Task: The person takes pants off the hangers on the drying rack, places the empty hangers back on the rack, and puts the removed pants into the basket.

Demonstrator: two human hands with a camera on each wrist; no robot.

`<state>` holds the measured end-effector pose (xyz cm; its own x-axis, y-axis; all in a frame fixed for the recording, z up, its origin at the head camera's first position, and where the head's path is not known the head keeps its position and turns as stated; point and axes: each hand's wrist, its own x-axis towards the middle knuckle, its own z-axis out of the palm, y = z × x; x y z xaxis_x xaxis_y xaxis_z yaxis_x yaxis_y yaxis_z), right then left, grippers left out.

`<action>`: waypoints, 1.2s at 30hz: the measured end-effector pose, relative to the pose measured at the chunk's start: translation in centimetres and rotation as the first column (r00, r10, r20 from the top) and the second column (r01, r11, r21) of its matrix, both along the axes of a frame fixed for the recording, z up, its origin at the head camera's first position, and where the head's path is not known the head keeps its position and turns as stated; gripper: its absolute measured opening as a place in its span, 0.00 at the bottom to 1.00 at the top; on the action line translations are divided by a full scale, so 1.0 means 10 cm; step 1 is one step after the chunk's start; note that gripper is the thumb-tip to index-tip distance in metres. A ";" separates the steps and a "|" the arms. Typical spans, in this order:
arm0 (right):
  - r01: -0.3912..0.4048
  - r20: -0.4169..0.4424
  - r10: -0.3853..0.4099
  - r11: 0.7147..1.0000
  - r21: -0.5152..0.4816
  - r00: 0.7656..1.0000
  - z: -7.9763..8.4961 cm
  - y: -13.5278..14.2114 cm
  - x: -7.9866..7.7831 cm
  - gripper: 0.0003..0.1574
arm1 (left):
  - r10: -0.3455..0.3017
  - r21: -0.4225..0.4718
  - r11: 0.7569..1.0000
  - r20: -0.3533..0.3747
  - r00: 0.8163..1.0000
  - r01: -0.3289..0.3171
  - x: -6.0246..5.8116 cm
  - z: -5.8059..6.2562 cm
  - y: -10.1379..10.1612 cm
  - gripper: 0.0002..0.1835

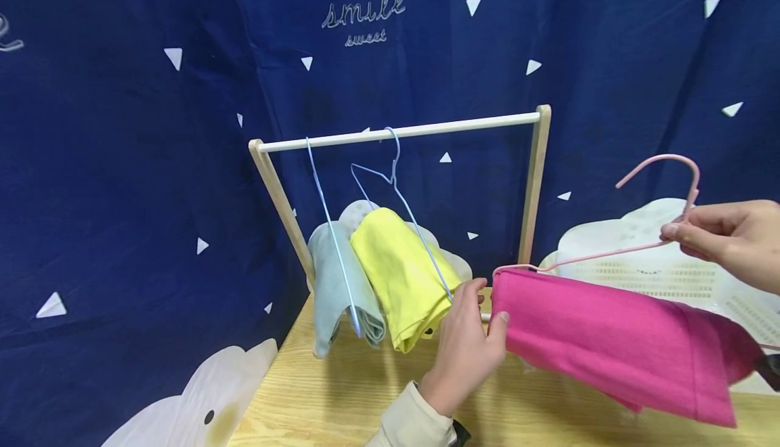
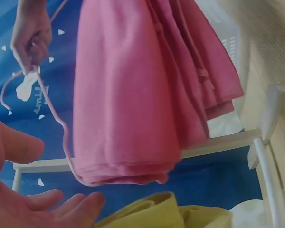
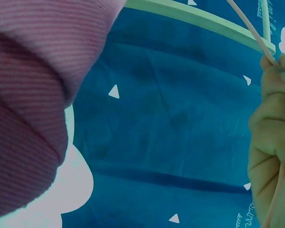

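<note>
My right hand (image 1: 740, 237) pinches a pink wire hanger (image 1: 670, 157) just below its hook. Over the hanger's lower bar hangs a folded magenta garment (image 1: 609, 338), tilted down toward the right. Close to the hanger's left corner is my left hand (image 1: 466, 349), fingers spread. In the left wrist view a gap separates the left fingers (image 2: 88, 209) from the hanger. Left of that hand, a folded yellow garment (image 1: 402, 271) and a grey-green one (image 1: 341, 284) hang on blue hangers from a small rack's white rail (image 1: 463, 126).
The rack's wooden right post (image 1: 535, 183) stands behind the left hand. A white perforated basket (image 1: 646, 278) sits at the right, partly hidden by the magenta garment. Beneath everything is a wooden tabletop (image 1: 341, 393), with a dark blue patterned curtain (image 1: 152, 183) behind it.
</note>
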<state>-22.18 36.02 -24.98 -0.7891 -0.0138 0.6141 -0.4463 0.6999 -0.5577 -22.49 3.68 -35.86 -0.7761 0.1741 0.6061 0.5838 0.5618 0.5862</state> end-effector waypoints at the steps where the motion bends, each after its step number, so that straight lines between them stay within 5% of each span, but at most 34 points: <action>1: 0.006 -0.004 -0.006 1.000 0.005 1.000 0.00 0.00 0.01 0.32 | 0.001 0.006 1.000 0.015 1.000 -0.001 -0.01 -0.01 0.00 0.24; 9: -0.048 0.002 0.048 0.998 -0.034 0.999 0.03 -0.01 0.04 0.34 | -0.032 0.060 0.998 0.127 0.991 0.025 -0.05 -0.04 0.05 0.24; 24: -0.102 -0.008 0.102 0.993 -0.058 0.995 0.03 0.02 0.07 0.32 | 0.019 0.058 0.998 0.301 0.954 -0.038 -0.14 -0.06 0.24 0.31; 31: 0.005 0.029 -0.005 1.000 0.013 1.000 0.00 0.05 0.07 0.27 | -0.017 0.071 0.997 0.300 0.954 -0.004 -0.19 -0.13 0.28 0.26; 36: -0.001 0.010 0.001 1.000 0.002 1.000 -0.01 0.05 0.08 0.27 | 0.012 0.112 0.993 0.266 0.964 -0.044 -0.19 -0.17 0.32 0.22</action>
